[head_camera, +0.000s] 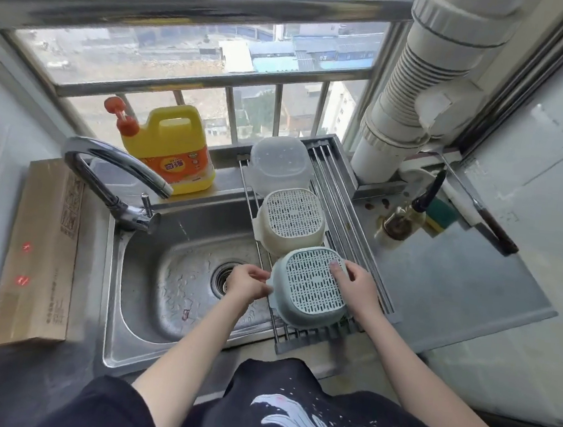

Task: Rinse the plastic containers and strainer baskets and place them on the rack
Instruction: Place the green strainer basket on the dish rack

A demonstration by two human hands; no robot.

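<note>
Hands [249, 281] [356, 282] gripping upturned blue strainer basket [310, 290], rack [340, 198] partly hidden beneath

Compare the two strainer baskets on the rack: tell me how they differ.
The blue strainer basket is pale blue; the cream strainer basket is off-white. The blue one sits at the rack's near end, the cream one in the middle. The left hand and right hand hold the blue one; nothing touches the cream one. Both lie upside down, perforated bottoms up.
</note>
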